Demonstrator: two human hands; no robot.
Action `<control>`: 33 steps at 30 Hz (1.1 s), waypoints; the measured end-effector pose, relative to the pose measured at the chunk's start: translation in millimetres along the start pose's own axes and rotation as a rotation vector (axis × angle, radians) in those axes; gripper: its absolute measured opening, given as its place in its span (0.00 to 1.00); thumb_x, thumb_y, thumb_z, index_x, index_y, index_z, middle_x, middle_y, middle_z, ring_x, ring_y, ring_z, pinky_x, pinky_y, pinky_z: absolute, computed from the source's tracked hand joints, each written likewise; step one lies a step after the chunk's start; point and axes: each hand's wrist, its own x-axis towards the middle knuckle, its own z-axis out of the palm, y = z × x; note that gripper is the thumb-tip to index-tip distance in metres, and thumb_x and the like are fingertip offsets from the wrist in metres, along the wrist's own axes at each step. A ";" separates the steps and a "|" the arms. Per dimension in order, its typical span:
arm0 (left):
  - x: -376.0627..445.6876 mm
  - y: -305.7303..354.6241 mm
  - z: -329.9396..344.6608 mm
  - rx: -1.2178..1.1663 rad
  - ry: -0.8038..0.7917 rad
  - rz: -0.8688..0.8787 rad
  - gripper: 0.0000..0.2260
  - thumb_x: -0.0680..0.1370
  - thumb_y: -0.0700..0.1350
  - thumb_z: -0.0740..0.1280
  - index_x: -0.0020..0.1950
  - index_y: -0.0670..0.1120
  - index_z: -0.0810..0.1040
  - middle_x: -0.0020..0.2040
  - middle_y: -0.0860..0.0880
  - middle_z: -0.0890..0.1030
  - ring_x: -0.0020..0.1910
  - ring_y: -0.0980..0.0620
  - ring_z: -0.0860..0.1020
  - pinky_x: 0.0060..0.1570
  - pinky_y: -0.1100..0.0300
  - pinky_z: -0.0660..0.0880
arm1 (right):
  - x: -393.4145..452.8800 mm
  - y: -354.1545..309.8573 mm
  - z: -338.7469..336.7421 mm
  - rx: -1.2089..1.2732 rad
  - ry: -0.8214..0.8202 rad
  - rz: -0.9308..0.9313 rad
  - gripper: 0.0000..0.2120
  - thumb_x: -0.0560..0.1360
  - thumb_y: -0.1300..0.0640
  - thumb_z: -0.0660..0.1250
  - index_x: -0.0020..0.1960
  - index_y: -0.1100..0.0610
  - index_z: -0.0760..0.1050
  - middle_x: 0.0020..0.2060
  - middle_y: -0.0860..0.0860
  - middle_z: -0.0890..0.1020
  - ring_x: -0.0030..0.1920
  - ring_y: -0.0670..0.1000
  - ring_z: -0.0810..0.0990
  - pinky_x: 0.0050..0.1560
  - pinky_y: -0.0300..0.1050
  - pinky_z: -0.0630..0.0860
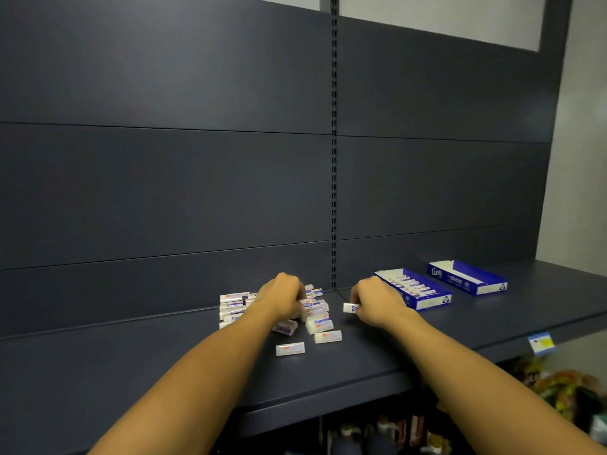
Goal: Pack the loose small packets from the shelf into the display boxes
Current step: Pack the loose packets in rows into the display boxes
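A: How far along does the packing look?

B: Partway, I'd judge. The nearer blue-and-white cardboard display box (416,289), just beyond the right hand (377,302), already shows a row of packets standing in it. The farther blue-and-white cardboard display box (468,277) looks empty from here, though I can't see its floor fully.

A: And what's left?

B: A good heap of small white rectangular packets with red and blue print (279,310) lies on the dark grey metal shelf (131,356), under and around the left hand (282,298). A few lie singly on the near side of its fingers.

A: What are the hands doing?

B: The right hand's fingers are curled, pinching one white packet (350,308) that sticks out to their left. The left hand's fingers are curled down into the heap and seem to be gathering packets, but the grip itself is hidden.

A: How do the packets look?

B: Small, boxy, light, alike in size.
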 end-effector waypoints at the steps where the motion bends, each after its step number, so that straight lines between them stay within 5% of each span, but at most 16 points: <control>1: 0.9 7.9 1.2 -0.010 0.005 0.003 0.09 0.76 0.44 0.74 0.56 0.47 0.85 0.54 0.47 0.84 0.51 0.46 0.81 0.53 0.49 0.80 | -2.6 8.2 -2.1 -0.001 0.004 0.006 0.08 0.75 0.62 0.69 0.50 0.53 0.82 0.48 0.53 0.82 0.47 0.56 0.82 0.48 0.52 0.82; 9: 9.1 73.8 10.9 -0.042 0.053 -0.051 0.06 0.77 0.41 0.72 0.52 0.47 0.86 0.52 0.47 0.84 0.49 0.46 0.82 0.45 0.54 0.77 | -27.4 80.1 -16.8 -0.019 0.000 0.017 0.08 0.75 0.62 0.67 0.50 0.53 0.82 0.51 0.53 0.81 0.49 0.55 0.81 0.46 0.48 0.78; 14: 11.9 122.1 21.2 -0.050 0.033 -0.086 0.05 0.76 0.41 0.72 0.50 0.48 0.86 0.51 0.47 0.84 0.49 0.45 0.82 0.52 0.49 0.81 | -46.0 129.3 -23.0 -0.027 -0.026 0.005 0.08 0.75 0.63 0.66 0.49 0.53 0.82 0.51 0.54 0.80 0.50 0.56 0.81 0.49 0.50 0.80; 23: 16.6 198.6 46.2 -0.009 0.039 -0.103 0.06 0.76 0.42 0.70 0.51 0.48 0.86 0.51 0.45 0.84 0.50 0.43 0.82 0.45 0.53 0.77 | -62.4 205.2 -28.5 -0.037 -0.048 -0.029 0.05 0.76 0.59 0.69 0.50 0.54 0.82 0.49 0.53 0.82 0.48 0.54 0.80 0.49 0.48 0.80; 33: 52.6 234.3 50.2 -0.017 0.044 -0.090 0.07 0.77 0.42 0.69 0.52 0.46 0.85 0.51 0.46 0.84 0.49 0.46 0.81 0.50 0.50 0.81 | -43.2 244.5 -31.6 -0.026 -0.047 -0.058 0.06 0.76 0.59 0.69 0.51 0.53 0.83 0.50 0.53 0.82 0.49 0.53 0.81 0.48 0.47 0.80</control>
